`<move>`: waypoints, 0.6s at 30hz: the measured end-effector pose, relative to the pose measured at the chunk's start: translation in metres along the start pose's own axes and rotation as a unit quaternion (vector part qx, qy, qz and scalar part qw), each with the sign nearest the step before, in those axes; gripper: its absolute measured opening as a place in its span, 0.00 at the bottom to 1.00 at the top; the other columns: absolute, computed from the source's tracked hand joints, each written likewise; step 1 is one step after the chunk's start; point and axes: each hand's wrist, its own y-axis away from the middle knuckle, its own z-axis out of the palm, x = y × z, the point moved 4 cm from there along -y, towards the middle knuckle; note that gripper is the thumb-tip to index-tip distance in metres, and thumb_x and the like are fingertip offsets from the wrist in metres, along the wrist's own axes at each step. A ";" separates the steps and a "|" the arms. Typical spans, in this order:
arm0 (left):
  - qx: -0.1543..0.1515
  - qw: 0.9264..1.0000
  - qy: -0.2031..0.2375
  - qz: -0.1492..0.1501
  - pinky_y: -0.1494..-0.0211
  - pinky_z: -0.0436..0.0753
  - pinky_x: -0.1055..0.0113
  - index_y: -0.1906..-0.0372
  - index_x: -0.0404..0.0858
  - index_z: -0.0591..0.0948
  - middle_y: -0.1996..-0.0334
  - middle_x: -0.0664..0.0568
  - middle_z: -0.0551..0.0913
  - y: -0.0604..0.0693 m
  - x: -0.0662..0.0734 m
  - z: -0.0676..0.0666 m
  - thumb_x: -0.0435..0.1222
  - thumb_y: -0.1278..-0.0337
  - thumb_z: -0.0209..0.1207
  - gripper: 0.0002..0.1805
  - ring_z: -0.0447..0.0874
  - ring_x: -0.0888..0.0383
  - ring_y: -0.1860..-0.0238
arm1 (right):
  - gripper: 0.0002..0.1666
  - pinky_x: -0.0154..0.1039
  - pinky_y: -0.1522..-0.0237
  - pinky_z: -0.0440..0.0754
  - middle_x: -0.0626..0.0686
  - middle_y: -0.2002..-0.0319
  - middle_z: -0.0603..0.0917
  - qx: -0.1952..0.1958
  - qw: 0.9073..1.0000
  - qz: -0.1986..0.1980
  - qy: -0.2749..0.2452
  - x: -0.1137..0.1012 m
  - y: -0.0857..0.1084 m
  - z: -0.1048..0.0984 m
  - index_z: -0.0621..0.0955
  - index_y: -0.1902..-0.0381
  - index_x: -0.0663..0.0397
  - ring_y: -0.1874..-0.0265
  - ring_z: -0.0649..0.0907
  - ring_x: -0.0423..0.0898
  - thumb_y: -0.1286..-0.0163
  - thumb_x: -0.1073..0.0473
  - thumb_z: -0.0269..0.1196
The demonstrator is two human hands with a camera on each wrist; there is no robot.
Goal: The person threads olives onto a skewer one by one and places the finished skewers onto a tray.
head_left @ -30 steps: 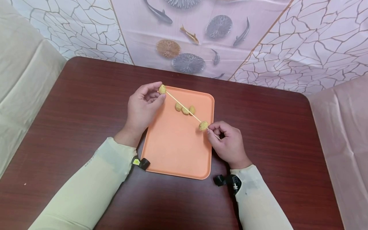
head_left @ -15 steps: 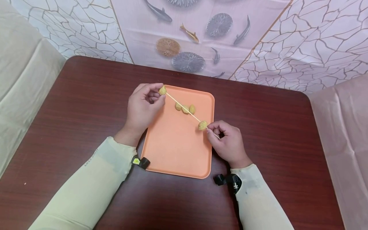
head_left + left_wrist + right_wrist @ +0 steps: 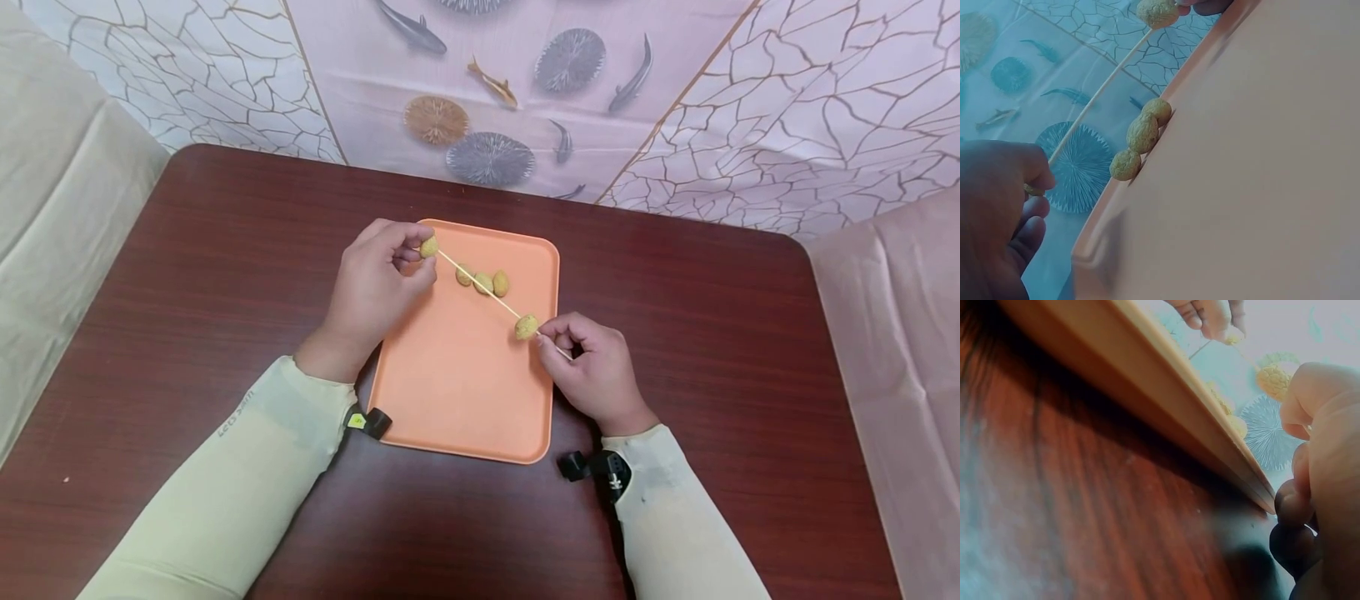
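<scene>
A thin wooden skewer (image 3: 480, 286) slants over the orange tray (image 3: 465, 392). My left hand (image 3: 378, 279) pinches a small yellow-brown food ball (image 3: 429, 247) between thumb and fingers at the skewer's far end. How deep the tip sits in that ball is hidden by the fingers. A second ball (image 3: 527, 327) is threaded on the skewer, right beside the fingertips of my right hand (image 3: 592, 367), which pinches the skewer's near end. Several centimetres of bare stick separate the two balls. Beneath the skewer, three loose balls (image 3: 1142, 132) lie in a row on the tray.
The tray's raised rim (image 3: 555, 275) runs close to my right hand. Dark reddish wooden table (image 3: 712, 350) surrounds the tray. Patterned cloth (image 3: 495, 92) hangs behind it. Each wrist wears a black camera (image 3: 377, 423).
My left hand has shifted slightly right and nearer to me with its ball, a little further along toward the right hand. The right hand has barely moved. The loose balls stay put.
</scene>
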 end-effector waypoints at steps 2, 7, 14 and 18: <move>-0.006 1.000 -0.004 0.001 0.49 0.91 0.62 0.45 0.35 0.92 0.55 0.45 0.86 0.001 0.001 0.001 0.29 0.36 0.73 0.15 0.87 0.54 0.55 | 0.04 0.28 0.76 0.69 0.43 0.80 0.76 0.000 1.000 0.000 0.001 0.000 0.000 0.000 0.92 0.60 0.52 0.80 0.72 0.38 0.29 0.65 0.74; -0.008 1.000 -0.011 0.000 0.49 0.92 0.60 0.45 0.35 0.92 0.56 0.45 0.86 0.002 0.003 0.001 0.28 0.36 0.74 0.15 0.87 0.53 0.56 | 0.04 0.28 0.75 0.69 0.44 0.80 0.76 0.001 1.000 -0.005 0.004 0.001 0.000 0.001 0.92 0.60 0.52 0.80 0.72 0.38 0.30 0.66 0.74; -0.019 1.000 -0.021 0.002 0.49 0.91 0.60 0.45 0.36 0.92 0.56 0.47 0.87 0.002 0.005 0.001 0.29 0.36 0.73 0.15 0.87 0.54 0.56 | 0.04 0.28 0.75 0.69 0.44 0.80 0.77 0.003 1.000 -0.008 0.005 -0.002 0.001 0.001 0.91 0.61 0.51 0.80 0.73 0.38 0.29 0.66 0.73; -0.023 0.999 -0.027 0.009 0.50 0.91 0.60 0.46 0.37 0.92 0.57 0.47 0.87 0.002 0.006 0.002 0.29 0.37 0.73 0.15 0.87 0.55 0.58 | 0.05 0.28 0.76 0.69 0.44 0.80 0.77 0.005 1.000 -0.007 0.005 -0.002 0.001 0.001 0.91 0.61 0.51 0.80 0.72 0.38 0.30 0.67 0.74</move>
